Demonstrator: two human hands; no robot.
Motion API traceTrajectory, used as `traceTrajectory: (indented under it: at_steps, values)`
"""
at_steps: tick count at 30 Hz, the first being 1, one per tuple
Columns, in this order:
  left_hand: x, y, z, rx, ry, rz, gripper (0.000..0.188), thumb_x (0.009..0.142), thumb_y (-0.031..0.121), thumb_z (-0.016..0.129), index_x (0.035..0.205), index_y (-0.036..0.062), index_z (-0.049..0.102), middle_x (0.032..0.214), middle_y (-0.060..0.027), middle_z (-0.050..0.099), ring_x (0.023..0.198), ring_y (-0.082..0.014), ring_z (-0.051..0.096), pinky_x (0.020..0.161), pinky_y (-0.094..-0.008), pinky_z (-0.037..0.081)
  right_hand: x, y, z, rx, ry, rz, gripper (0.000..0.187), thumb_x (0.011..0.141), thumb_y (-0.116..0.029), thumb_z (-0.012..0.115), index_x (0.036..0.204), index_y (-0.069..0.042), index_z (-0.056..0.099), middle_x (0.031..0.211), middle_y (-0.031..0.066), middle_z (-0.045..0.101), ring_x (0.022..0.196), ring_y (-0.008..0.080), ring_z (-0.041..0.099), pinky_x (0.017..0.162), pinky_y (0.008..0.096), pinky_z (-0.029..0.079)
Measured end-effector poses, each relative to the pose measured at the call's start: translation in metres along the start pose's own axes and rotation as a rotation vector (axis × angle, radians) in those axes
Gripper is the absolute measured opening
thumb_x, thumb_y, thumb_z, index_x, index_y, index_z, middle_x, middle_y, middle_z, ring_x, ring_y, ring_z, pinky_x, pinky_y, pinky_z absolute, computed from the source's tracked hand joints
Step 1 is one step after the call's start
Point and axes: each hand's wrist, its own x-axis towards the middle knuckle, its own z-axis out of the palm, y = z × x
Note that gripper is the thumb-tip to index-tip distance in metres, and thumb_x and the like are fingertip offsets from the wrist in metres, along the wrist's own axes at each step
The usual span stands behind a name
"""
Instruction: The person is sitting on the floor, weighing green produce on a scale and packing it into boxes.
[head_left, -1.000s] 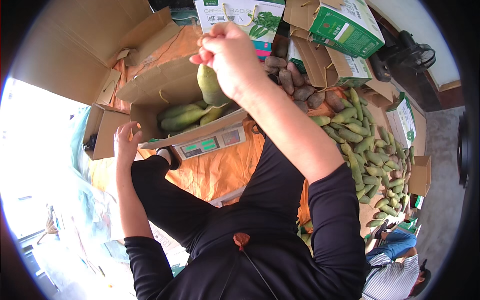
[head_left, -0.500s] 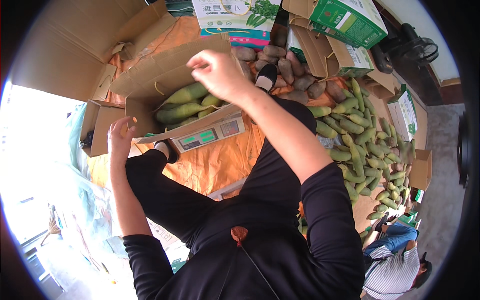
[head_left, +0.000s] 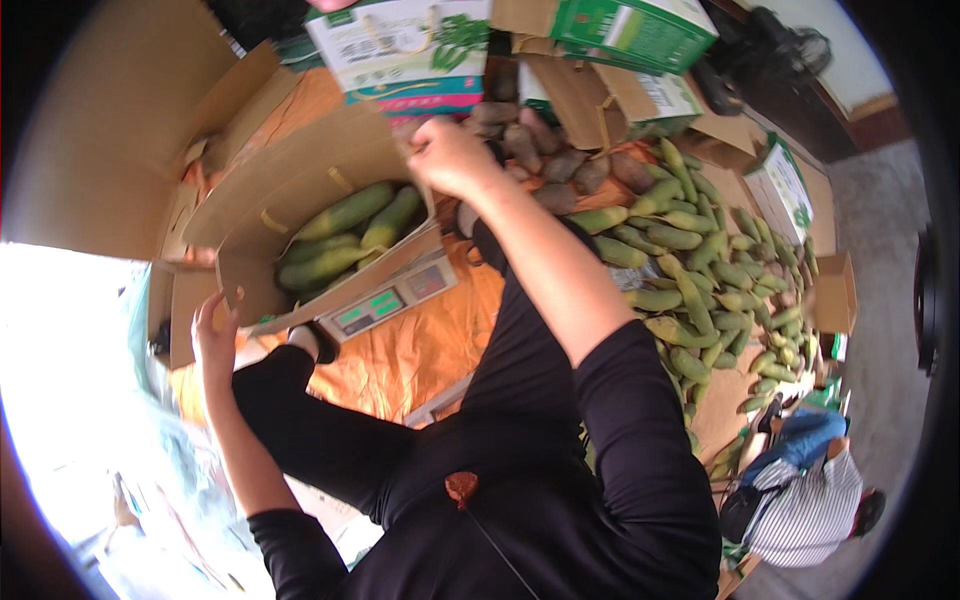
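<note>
An open cardboard box [head_left: 330, 165] stands on a scale with a lit green display [head_left: 368, 309]. Several long green radishes [head_left: 343, 212] lie inside it. My right hand [head_left: 452, 158] is at the box's right end, its fingers curled closed at the cardboard edge; the fingertips are partly hidden. At the box's near left corner is my left hand [head_left: 214, 340], fingers bent and apart beside the cardboard. Whether they touch it I cannot tell. Neither hand holds a radish.
A big heap of green radishes [head_left: 700, 260] covers the right side. Darker reddish roots [head_left: 565, 165] lie beyond the box. Printed cartons [head_left: 400, 45] stand at the back, with a small fan [head_left: 800, 50] far right. A person in a striped top [head_left: 810, 510] is at lower right.
The view has swung, shifting the scene leftward. My right hand has moved from above the radishes to the box's right end, its fingers closing. My left hand stays by the near left corner.
</note>
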Motion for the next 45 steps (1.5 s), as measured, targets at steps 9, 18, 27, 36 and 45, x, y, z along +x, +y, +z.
traceTrajectory:
  at_steps: [9, 18, 27, 36, 45]
  values:
    - [-0.003, -0.054, -0.003, -0.32, -0.052, -0.243, 0.057, 0.083, 0.008, 0.059, 0.135, 0.0087, 0.036, 0.125, -0.0197, 0.046, 0.117, -0.0251, 0.046, 0.096, -0.0356, 0.038, 0.001, 0.007, 0.043, 0.029, -0.189, 0.22, 0.032, 0.072, -0.005, 0.049, 0.102, -0.001, 0.056, 0.1, 0.0242, 0.06, 0.097, 0.0379, 0.058, 0.08, 0.0438, 0.047]
    - [0.035, -0.006, -0.012, -0.279, -0.262, -0.637, 0.049, 0.082, 0.018, 0.06, 0.127, 0.0057, 0.044, 0.108, -0.0097, 0.055, 0.095, -0.0217, 0.056, 0.07, -0.0331, 0.047, 0.006, 0.035, 0.049, 0.149, -0.183, 0.269, 0.032, 0.081, -0.01, 0.043, 0.11, 0.002, 0.046, 0.107, 0.0269, 0.058, 0.103, 0.0383, 0.056, 0.086, 0.0454, 0.045]
    - [0.043, -0.06, 0.029, -0.695, -0.318, -0.478, 0.023, 0.08, 0.012, 0.063, 0.102, 0.0036, 0.06, 0.079, -0.003, 0.058, 0.069, -0.012, 0.055, 0.058, -0.0281, 0.046, 0.007, 0.011, 0.041, 0.152, -0.189, 0.222, 0.04, 0.077, -0.01, 0.047, 0.115, 0.004, 0.048, 0.107, 0.0286, 0.057, 0.104, 0.0379, 0.056, 0.088, 0.0426, 0.044]
    - [0.046, -0.058, 0.046, -0.841, -0.23, -0.505, 0.028, 0.081, 0.006, 0.06, 0.109, -0.0014, 0.058, 0.091, -0.0052, 0.063, 0.085, -0.0148, 0.058, 0.078, -0.0292, 0.046, 0.005, 0.01, 0.042, 0.223, -0.172, 0.273, 0.058, 0.075, -0.013, 0.064, 0.126, 0.002, 0.041, 0.117, 0.02, 0.055, 0.099, 0.0308, 0.058, 0.083, 0.0383, 0.045]
    - [0.041, -0.081, 0.055, -0.84, -0.059, -0.625, 0.016, 0.077, 0.009, 0.063, 0.088, -0.0017, 0.063, 0.073, -0.0043, 0.058, 0.065, -0.0127, 0.053, 0.06, -0.0291, 0.043, 0.021, 0.027, 0.065, 0.58, -0.244, 0.339, 0.042, 0.081, -0.007, 0.059, 0.12, -0.003, 0.043, 0.092, 0.008, 0.057, 0.075, 0.0157, 0.057, 0.062, 0.0328, 0.049]
